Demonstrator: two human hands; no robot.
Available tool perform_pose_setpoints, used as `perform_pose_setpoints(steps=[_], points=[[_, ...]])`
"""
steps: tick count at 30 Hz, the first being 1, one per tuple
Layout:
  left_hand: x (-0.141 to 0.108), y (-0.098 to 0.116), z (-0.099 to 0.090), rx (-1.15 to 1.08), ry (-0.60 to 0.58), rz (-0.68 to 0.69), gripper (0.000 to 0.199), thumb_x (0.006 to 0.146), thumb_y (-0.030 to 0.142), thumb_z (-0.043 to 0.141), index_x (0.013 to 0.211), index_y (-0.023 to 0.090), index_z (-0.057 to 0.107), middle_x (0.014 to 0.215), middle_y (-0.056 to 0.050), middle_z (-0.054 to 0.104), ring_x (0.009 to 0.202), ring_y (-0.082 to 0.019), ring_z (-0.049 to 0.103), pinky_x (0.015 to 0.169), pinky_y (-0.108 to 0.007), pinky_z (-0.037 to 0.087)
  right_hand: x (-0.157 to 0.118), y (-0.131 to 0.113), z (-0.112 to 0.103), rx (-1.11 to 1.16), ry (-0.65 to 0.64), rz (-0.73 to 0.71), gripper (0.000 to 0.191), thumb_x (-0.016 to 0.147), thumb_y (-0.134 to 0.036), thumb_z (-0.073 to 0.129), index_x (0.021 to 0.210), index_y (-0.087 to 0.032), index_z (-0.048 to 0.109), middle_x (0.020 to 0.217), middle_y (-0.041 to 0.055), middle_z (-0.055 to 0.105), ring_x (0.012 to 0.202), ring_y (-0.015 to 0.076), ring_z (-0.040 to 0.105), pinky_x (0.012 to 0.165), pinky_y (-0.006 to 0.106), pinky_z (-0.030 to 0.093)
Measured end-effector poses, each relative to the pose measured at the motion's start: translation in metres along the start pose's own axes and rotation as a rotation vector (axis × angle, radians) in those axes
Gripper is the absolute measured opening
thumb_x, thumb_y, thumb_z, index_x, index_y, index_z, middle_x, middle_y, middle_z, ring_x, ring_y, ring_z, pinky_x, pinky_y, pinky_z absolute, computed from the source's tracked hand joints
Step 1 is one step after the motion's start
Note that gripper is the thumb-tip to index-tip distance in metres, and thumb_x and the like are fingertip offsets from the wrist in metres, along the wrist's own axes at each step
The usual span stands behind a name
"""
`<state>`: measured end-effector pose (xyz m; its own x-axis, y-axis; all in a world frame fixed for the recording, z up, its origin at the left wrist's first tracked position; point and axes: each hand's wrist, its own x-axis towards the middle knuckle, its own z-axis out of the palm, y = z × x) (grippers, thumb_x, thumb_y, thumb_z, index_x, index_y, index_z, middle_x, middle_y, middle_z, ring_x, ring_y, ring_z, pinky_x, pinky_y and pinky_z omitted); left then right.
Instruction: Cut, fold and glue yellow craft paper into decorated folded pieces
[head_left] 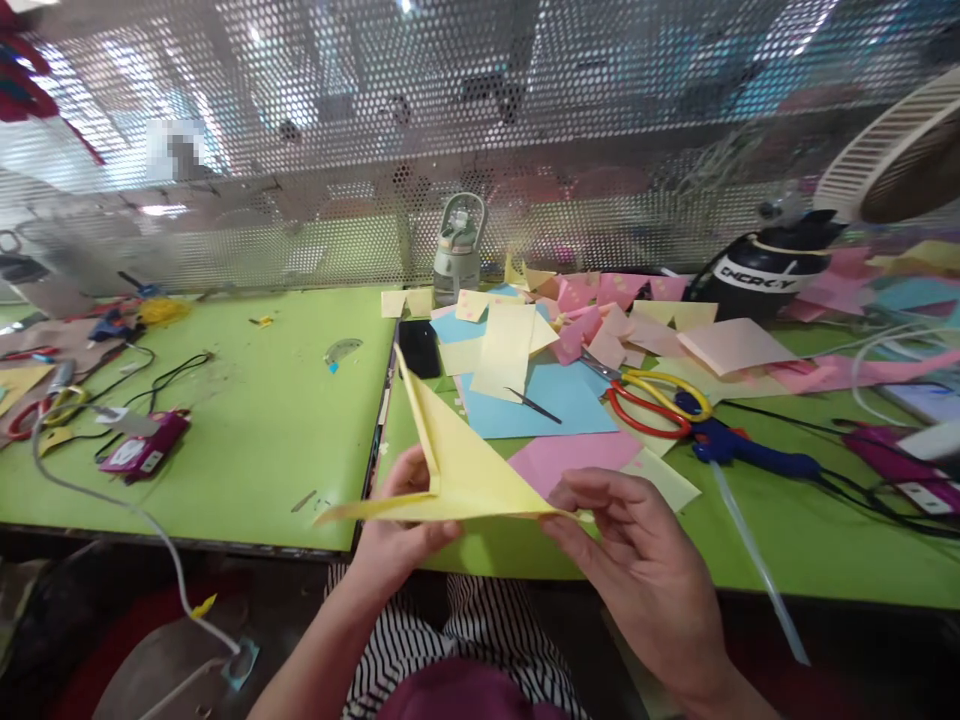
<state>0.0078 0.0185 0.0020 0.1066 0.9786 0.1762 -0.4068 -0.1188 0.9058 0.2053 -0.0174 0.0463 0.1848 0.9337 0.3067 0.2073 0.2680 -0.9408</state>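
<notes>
A folded yellow paper (472, 460) is held up above the front edge of the green table, with raised flaps and a pointed corner on the right. My left hand (401, 530) grips its lower left part, fingers behind the paper and thumb in front. At the right corner, my right hand (637, 560) pinches the paper between thumb and fingers. Beyond the paper lie a pink sheet (574, 458), a blue sheet (555, 400) and a pale yellow strip (504, 350).
Scissors (649, 405), a blue glue gun (757, 455) with a clear stick, tweezers (534, 405) and a phone (418, 348) lie around. A bottle (456, 262) and a black jug (772, 275) stand before the mesh partition (315, 200). A purple power strip (146, 445) lies left.
</notes>
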Motion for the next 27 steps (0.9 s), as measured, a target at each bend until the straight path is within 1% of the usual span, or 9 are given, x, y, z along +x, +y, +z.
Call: perform_pose_setpoints(steps=[1, 3, 4, 6, 12, 17, 21, 24, 27], points=[[0.001, -0.001, -0.001, 0.008, -0.009, -0.068, 0.055, 0.066, 0.037, 0.089, 0.112, 0.018, 0.067, 0.095, -0.007, 0.076, 0.079, -0.018, 0.073, 0.069, -0.026, 0.060, 0.001, 0.000, 0.000, -0.005, 0.006, 0.007, 0.029, 0.079, -0.043, 0.075, 0.100, -0.027, 0.063, 0.084, 0.0028, 0.067, 0.082, 0.0186, 0.067, 0.080, 0.034, 0.060], [0.002, -0.001, -0.001, 0.001, -0.013, -0.149, 0.042, 0.067, 0.038, 0.088, 0.097, 0.015, 0.068, 0.079, -0.005, 0.075, 0.066, -0.016, 0.071, 0.060, -0.024, 0.059, 0.003, 0.001, 0.000, -0.013, 0.010, 0.016, 0.030, 0.077, -0.044, 0.077, 0.098, -0.026, 0.064, 0.085, 0.0033, 0.067, 0.083, 0.0193, 0.067, 0.083, 0.035, 0.060], [0.003, -0.001, -0.001, -0.008, -0.014, -0.170, 0.038, 0.068, 0.040, 0.087, 0.090, 0.015, 0.068, 0.075, -0.004, 0.074, 0.065, -0.017, 0.071, 0.058, -0.024, 0.058, 0.003, 0.002, -0.001, -0.016, 0.007, 0.019, 0.030, 0.077, -0.044, 0.077, 0.097, -0.026, 0.064, 0.085, 0.0033, 0.066, 0.083, 0.0195, 0.067, 0.083, 0.036, 0.060], [0.004, -0.001, -0.001, -0.019, -0.020, -0.191, 0.036, 0.069, 0.042, 0.086, 0.083, 0.014, 0.068, 0.073, -0.005, 0.074, 0.067, -0.019, 0.073, 0.057, -0.025, 0.058, 0.004, 0.005, -0.002, -0.022, 0.000, 0.023, 0.030, 0.076, -0.045, 0.078, 0.095, -0.026, 0.065, 0.085, 0.0032, 0.066, 0.083, 0.0196, 0.068, 0.083, 0.036, 0.060], [0.007, 0.000, 0.005, -0.017, 0.045, -0.219, 0.038, 0.069, 0.042, 0.085, 0.085, 0.013, 0.068, 0.071, -0.005, 0.074, 0.065, -0.017, 0.071, 0.058, -0.026, 0.058, 0.010, 0.013, -0.003, -0.051, 0.021, 0.099, 0.034, 0.071, -0.047, 0.080, 0.092, -0.026, 0.065, 0.089, 0.0045, 0.068, 0.086, 0.0215, 0.069, 0.076, 0.031, 0.061], [0.007, -0.001, 0.011, -0.079, 0.080, -0.273, 0.038, 0.067, 0.041, 0.087, 0.082, 0.013, 0.065, 0.066, -0.003, 0.071, 0.059, -0.014, 0.068, 0.057, -0.024, 0.056, 0.015, 0.013, -0.001, -0.044, -0.002, 0.151, 0.034, 0.070, -0.045, 0.081, 0.093, -0.026, 0.064, 0.089, 0.0050, 0.069, 0.084, 0.0220, 0.069, 0.070, 0.029, 0.061], [0.005, -0.003, 0.010, -0.111, 0.104, -0.311, 0.040, 0.066, 0.041, 0.087, 0.085, 0.013, 0.066, 0.066, -0.002, 0.070, 0.057, -0.013, 0.066, 0.058, -0.024, 0.055, 0.015, 0.014, 0.000, -0.012, -0.034, 0.177, 0.033, 0.071, -0.044, 0.080, 0.094, -0.026, 0.064, 0.090, 0.0045, 0.069, 0.084, 0.0207, 0.068, 0.068, 0.027, 0.060], [0.006, 0.001, 0.006, -0.117, 0.074, -0.312, 0.042, 0.066, 0.042, 0.087, 0.090, 0.013, 0.069, 0.079, -0.004, 0.073, 0.066, -0.014, 0.068, 0.066, -0.026, 0.055, 0.014, 0.019, -0.001, -0.028, -0.067, 0.181, 0.032, 0.072, -0.044, 0.079, 0.095, -0.027, 0.065, 0.090, 0.0042, 0.069, 0.080, 0.0192, 0.068, 0.066, 0.024, 0.059], [0.010, 0.007, 0.002, -0.122, 0.057, -0.270, 0.043, 0.068, 0.045, 0.085, 0.095, 0.015, 0.071, 0.090, -0.007, 0.074, 0.078, -0.017, 0.069, 0.073, -0.028, 0.054, 0.011, 0.017, -0.002, -0.058, -0.123, 0.197, 0.030, 0.071, -0.047, 0.078, 0.091, -0.026, 0.067, 0.087, 0.0045, 0.070, 0.080, 0.0207, 0.068, 0.069, 0.026, 0.059]])
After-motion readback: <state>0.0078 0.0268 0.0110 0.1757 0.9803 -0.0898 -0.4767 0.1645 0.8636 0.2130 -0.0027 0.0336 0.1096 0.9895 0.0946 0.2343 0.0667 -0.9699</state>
